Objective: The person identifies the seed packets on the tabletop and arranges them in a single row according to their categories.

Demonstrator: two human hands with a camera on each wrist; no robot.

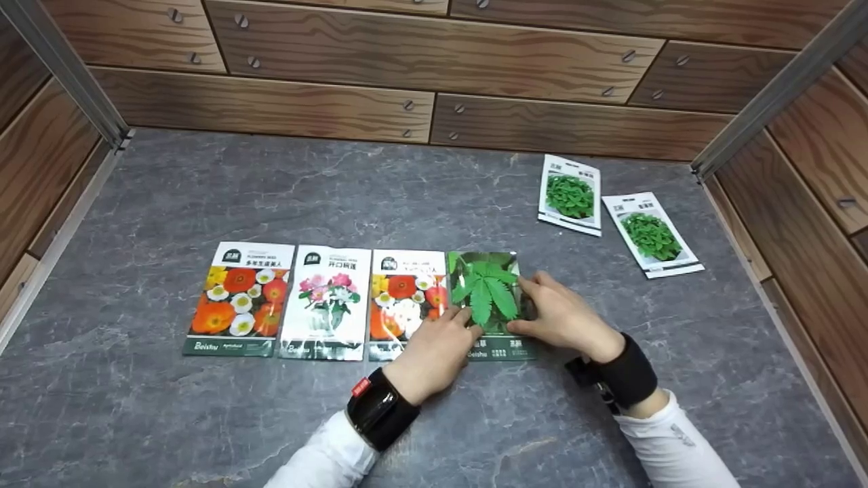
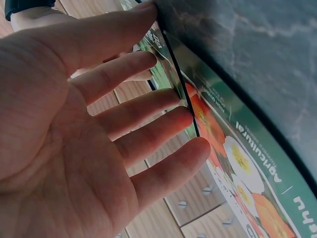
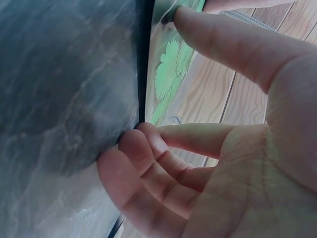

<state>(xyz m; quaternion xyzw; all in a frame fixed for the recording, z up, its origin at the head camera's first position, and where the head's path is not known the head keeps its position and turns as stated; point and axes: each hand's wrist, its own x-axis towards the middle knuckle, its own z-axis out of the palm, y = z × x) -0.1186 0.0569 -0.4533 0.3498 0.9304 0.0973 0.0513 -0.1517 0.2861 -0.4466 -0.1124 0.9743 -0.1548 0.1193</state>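
Observation:
Four seed packets form a row on the table: a poppy packet [image 1: 237, 301], a pink-flower packet [image 1: 325, 305], a second poppy packet [image 1: 400, 285] and a green-leaf packet [image 1: 489, 288] at the right end. My left hand [image 1: 434, 352] rests its fingertips where the second poppy packet meets the green-leaf packet, covering part of both. In the left wrist view its fingers [image 2: 153, 134] are nearly straight. My right hand [image 1: 566, 318] touches the green-leaf packet's right side. Its thumb [image 3: 218, 37] lies on the packet's face, apart from the other fingers, which sit loosely bent at the edge.
Two white packets with green herb pictures, one upper [image 1: 571, 195] and one lower right [image 1: 653, 234], lie tilted at the back right. Wood-patterned panels [image 1: 325, 102] wall in the grey marbled table [image 1: 271, 190] at the back and both sides.

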